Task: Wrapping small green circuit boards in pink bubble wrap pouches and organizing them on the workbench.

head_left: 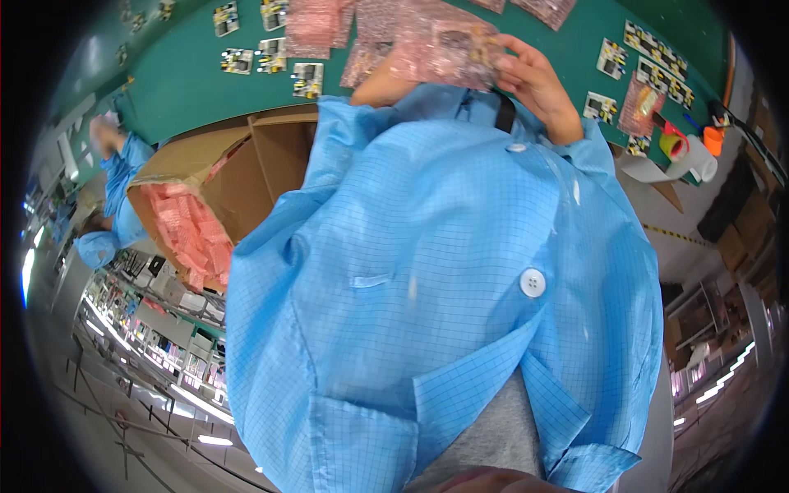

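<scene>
A pink bubble-wrap bag (448, 51) with a dark circuit board showing through it is held at the top of the view, above the edge of the green table. My right hand (538, 85) is closed on the bag's right end, thumb and fingers pinching it. My left hand (385, 85) grips the bag at its left end. Its fingers are mostly hidden behind the plastic. More pink bubble-wrap bags (316, 25) lie on the table just beyond my left hand.
Small circuit boards (307, 80) lie on the green table (181, 90) at left, others (655, 78) at right. A cardboard box (205, 168) holding pink bubble wrap (189, 234) stands at my left. Tape rolls (674, 146) sit at the right edge. A co-worker in blue (123, 189) is far left.
</scene>
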Tool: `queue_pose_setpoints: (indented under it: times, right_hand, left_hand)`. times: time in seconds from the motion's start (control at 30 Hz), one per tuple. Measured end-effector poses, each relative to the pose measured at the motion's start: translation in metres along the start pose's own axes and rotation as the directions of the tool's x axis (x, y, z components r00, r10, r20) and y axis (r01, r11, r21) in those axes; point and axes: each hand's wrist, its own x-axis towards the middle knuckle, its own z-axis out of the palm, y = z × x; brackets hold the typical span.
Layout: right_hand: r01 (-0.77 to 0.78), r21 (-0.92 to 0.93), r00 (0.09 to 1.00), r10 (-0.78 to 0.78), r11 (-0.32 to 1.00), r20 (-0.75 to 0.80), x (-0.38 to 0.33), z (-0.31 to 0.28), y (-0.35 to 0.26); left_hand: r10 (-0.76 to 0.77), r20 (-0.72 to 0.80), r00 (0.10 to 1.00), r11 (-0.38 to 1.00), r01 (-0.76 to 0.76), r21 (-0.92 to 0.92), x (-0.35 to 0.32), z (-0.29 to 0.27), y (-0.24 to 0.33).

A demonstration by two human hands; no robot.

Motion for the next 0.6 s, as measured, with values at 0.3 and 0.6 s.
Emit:
queue_pose_setpoints:
  times: [0.3, 0.6]
  right_hand:
    - [-0.030, -0.017, 0.997, 0.028, 0.999, -0.075, -0.002, 0.005, 0.002]
    - [-0.010, -0.034, 0.999, 0.008, 0.999, -0.048, 0.003, 0.011, -0.004]
  left_hand:
    - [0.085, -0.056, 0.995, 0.996, -0.085, 0.005, -0.017, 0.011, 0.045]
    - [0.025, -0.122, 0.992, 0.990, -0.042, -0.135, -0.033, 0.015, 0.079]
